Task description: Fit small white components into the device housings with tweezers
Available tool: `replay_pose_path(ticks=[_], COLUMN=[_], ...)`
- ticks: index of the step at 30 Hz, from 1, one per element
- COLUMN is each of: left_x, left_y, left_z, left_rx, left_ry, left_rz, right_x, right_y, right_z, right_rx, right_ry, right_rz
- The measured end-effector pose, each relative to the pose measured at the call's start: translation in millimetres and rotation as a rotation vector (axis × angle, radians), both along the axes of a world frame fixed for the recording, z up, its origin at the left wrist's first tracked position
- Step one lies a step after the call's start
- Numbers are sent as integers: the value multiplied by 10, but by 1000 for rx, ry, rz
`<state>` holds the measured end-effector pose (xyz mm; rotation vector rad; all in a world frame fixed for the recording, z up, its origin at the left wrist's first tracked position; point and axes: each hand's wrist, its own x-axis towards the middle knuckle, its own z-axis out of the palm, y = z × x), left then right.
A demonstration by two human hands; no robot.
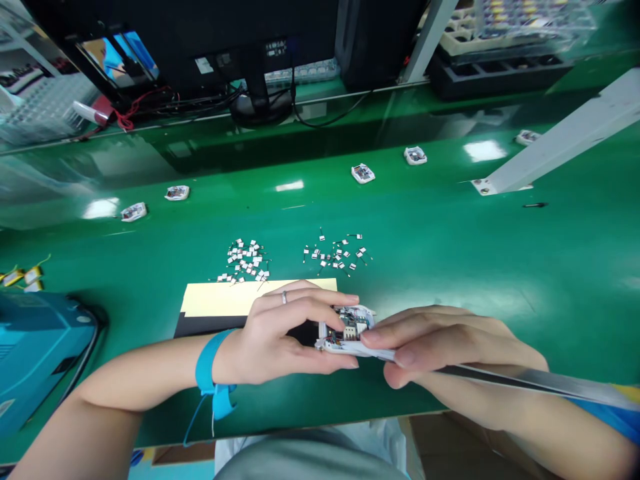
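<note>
My left hand (285, 330) grips a small white plastic housing with an exposed circuit board (347, 327) from its left side. A ring sits on one finger, and a blue anti-static wrist strap (210, 363) circles the wrist. My right hand (450, 350) holds long metal tweezers (525, 381), with their tips at the housing's front edge and partly hidden by my fingers. Just beyond my hands lie two loose scatters of tiny white wired components (245, 260) on the green belt (450, 247), beside a yellow and black card (225, 307).
Several similar white units (363, 173) sit in a row across the belt. Yellow wired batteries (25, 277) lie at the left beside a teal machine (40, 353). A monitor (200, 40), a black tray (500, 73) and a white beam (560, 133) stand beyond.
</note>
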<state>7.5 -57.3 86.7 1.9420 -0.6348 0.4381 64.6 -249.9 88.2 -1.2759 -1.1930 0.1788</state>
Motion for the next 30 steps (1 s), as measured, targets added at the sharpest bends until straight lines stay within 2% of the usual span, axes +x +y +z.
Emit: replay_pose_path(ticks=[8,16,21,26,30], left_x=[1,-14,-50,-41,-28], left_y=[12,32,69,38,7], left_z=[2,-14,14,43,16], left_rx=[2,95,190,184,114], left_ry=[-27,-29,-120,-132,-106], left_rz=[-16,1,-66,-16,4], right_x=[-30,16,27,-20,-42], right_y=[23,-31,-15,2,42], right_z=[2,-19,-25,-2,-15], right_rx=[39,1,23,54,84], right_ry=[72,-78,-185,-93,-16], right_rz=[-45,-17,-104,-156,-162])
